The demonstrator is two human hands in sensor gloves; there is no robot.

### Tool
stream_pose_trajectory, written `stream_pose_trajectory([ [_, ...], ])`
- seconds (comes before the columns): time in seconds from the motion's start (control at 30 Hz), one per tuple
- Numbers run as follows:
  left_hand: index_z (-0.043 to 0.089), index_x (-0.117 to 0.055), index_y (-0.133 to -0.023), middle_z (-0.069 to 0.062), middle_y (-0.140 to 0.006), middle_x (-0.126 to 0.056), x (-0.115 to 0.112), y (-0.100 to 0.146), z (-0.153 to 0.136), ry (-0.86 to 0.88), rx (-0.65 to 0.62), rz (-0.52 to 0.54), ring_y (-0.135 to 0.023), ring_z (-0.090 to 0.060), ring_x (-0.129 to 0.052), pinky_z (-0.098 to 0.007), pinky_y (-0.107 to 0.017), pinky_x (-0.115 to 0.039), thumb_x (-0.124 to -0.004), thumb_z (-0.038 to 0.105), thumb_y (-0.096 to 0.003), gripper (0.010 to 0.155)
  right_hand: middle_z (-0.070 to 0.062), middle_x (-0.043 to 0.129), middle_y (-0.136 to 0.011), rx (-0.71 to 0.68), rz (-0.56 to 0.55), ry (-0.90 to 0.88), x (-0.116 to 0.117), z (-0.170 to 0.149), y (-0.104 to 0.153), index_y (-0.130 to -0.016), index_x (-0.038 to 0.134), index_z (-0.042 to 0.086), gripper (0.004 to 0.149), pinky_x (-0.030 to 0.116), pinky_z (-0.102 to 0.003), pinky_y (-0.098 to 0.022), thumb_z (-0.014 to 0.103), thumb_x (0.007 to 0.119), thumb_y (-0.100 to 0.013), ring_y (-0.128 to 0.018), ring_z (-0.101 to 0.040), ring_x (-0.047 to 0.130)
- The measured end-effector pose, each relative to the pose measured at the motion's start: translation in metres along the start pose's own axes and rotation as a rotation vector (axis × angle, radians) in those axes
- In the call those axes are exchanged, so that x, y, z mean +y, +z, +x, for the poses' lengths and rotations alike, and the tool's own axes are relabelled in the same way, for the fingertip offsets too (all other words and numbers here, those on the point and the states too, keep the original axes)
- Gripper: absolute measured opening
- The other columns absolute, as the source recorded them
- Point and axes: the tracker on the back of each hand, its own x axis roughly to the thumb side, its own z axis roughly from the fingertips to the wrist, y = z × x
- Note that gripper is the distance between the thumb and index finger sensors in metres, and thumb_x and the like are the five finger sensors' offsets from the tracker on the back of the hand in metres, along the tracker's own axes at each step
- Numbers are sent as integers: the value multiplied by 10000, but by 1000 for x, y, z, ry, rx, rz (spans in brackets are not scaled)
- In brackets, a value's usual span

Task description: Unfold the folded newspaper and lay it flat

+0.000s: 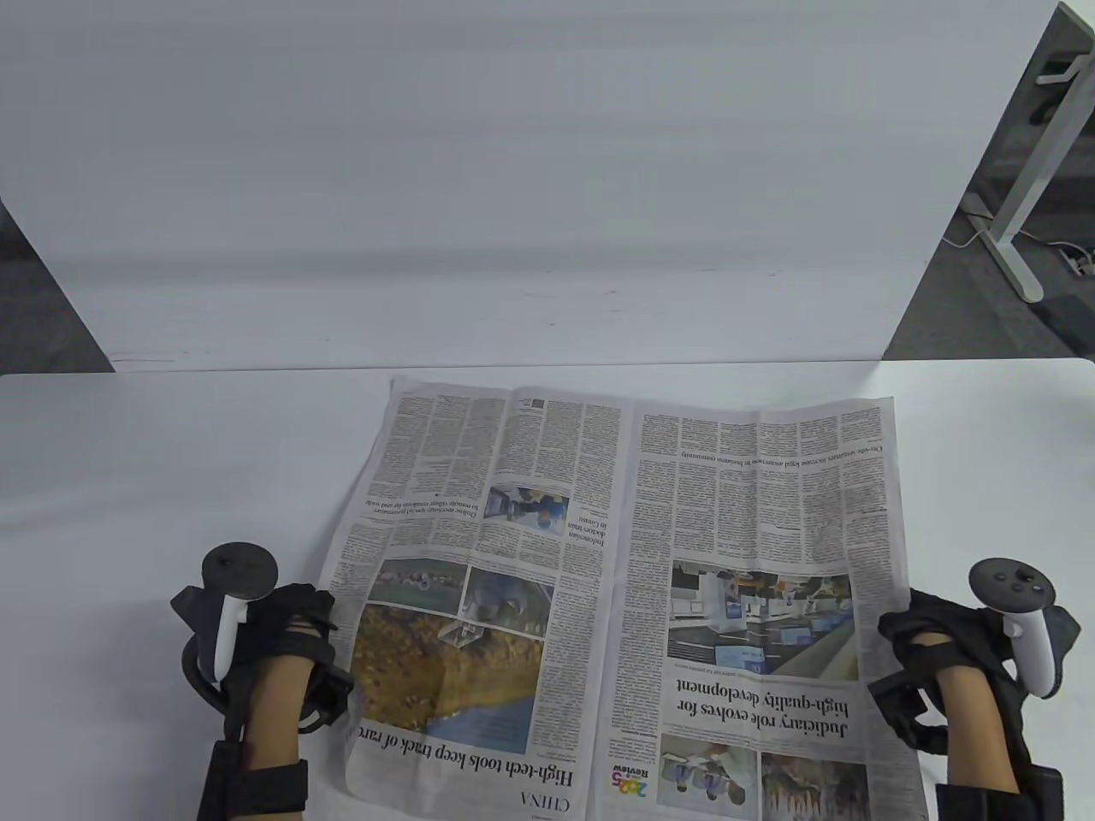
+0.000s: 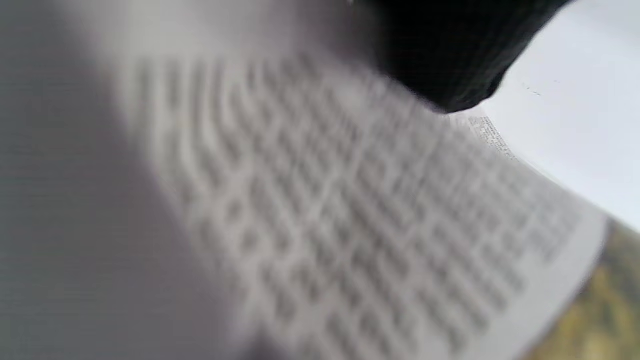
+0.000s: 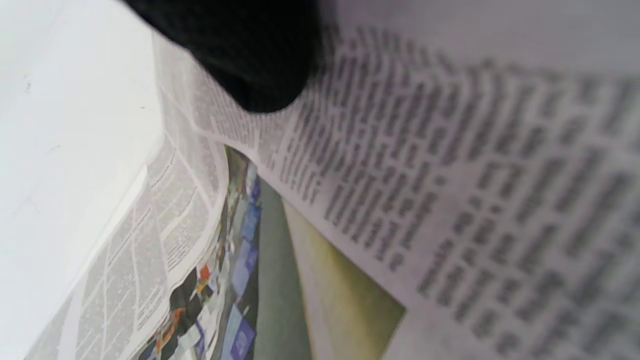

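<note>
The left hand (image 1: 282,633) gripped the left edge of the newspaper (image 1: 624,590), and the right hand (image 1: 928,650) gripped its right edge, each closed on the sheet near the person's side. In both wrist views a gloved fingertip (image 2: 450,60) lay over the printed page, so the paper was pinched rather than merely touched. The newspaper was opened out to a full spread across the middle of the white worktop (image 1: 128,462), its far half resting on the surface while the near half seemed lifted between the hands, with a raised ridge along the centre fold.

The likeliest trouble was tearing: thin newsprint pulled taut from two edges could split at the centre crease if the hands drew apart too hard. Letting go unevenly might leave the ridge standing or let one side curl back over. The near edge also ran out of the table view at the bottom, so it may have overhung the worktop, and a careless release could let the sheet slide toward the person.

The print read upside down from the camera. Legible headlines were "Judiciary role evolves for high-quality development", "High-tech tools keep track of rare", the section name "CHINA", and a coloured "2025 Review" badge. Smaller text was too fine to read.
</note>
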Motion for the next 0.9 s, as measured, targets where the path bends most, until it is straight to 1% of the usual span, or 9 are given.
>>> stream_pose_trajectory([
  [0.13, 185, -785, -966, -225, -1023, -755, 10, 1, -12, -40, 76, 28, -792, -490, -881, -593, -619, -655, -800, 461, -448, 588, -298, 793, -911, -2, -102, -38, -10, -3, 5, -1023, 447, 25, 761, 762, -577, -466, 255, 862, -429, -716, -588, 850],
  [0.23, 223, -657, -1038, -215, -1095, -613, 26, 5, -19, -9, 103, 68, -888, -517, -766, -619, -665, -574, -779, 476, -458, 645, -303, 611, -1032, -15, -276, 12, -22, 0, 14, -1036, 357, 60, 823, 659, -643, -535, 285, 860, -425, -821, -648, 690],
  [0.33, 251, -589, -1063, -205, -1131, -510, 44, 19, -13, 46, 78, 187, -947, -535, -670, -636, -691, -514, -769, 472, -466, 662, -303, 525, -1066, -73, -417, 39, -31, 11, 29, -1039, 341, 78, 827, 590, -692, -567, 291, 853, -425, -873, -669, 590],
  [0.4, 278, -552, -1075, -197, -1149, -452, 52, 33, 1, 36, 21, 280, -974, -540, -620, -644, -698, -490, -766, 472, -470, 671, -313, 488, -1074, -133, -472, 73, -32, 21, 41, -1041, 354, 94, 814, 571, -709, -573, 293, 847, -426, -879, -672, 581],
  [0.57, 317, -523, -1090, -182, -1181, -355, 62, 69, 43, -64, -167, 302, -1036, -571, -485, -675, -725, -414, -779, 446, -476, 678, -293, 389, -1106, -299, -537, 212, -24, 52, 74, -1054, 358, 136, 799, 515, -740, -595, 296, 837, -435, -921, -676, 496],
  [0.63, 335, -528, -1094, -166, -1196, -339, 55, 82, 63, -136, -278, 244, -1056, -580, -444, -686, -733, -398, -788, 438, -477, 677, -284, 399, -1112, -349, -515, 259, -14, 63, 83, -1055, 371, 139, 791, 507, -746, -598, 293, 837, -436, -926, -677, 487],
  [0.73, 371, -467, -1100, -136, -1207, -260, 26, 92, 90, -250, -434, 88, -1079, -596, -335, -714, -737, -353, -793, 442, -476, 708, -288, 385, -1116, -416, -378, 359, 18, 77, 93, -1059, 373, 136, 793, 486, -759, -599, 302, 837, -439, -931, -686, 456],
  [0.83, 398, -414, -1097, -119, -1203, -210, -12, 96, 110, -382, -531, -1, -1085, -593, -265, -727, -736, -343, -782, 472, -470, 731, -284, 407, -1122, -455, -172, 473, 57, 84, 95, -1063, 430, 136, 765, 471, -770, -596, 327, 836, -444, -932, -693, 443],
  [0.9, 400, -371, -1094, -118, -1192, -169, -40, 95, 118, -431, -584, -97, -1072, -600, -210, -736, -732, -328, -772, 500, -465, 753, -265, 328, -1135, -416, -5, 579, 86, 82, 94, -1071, 392, 168, 777, 461, -773, -600, 348, 829, -455, -940, -703, 378],
])
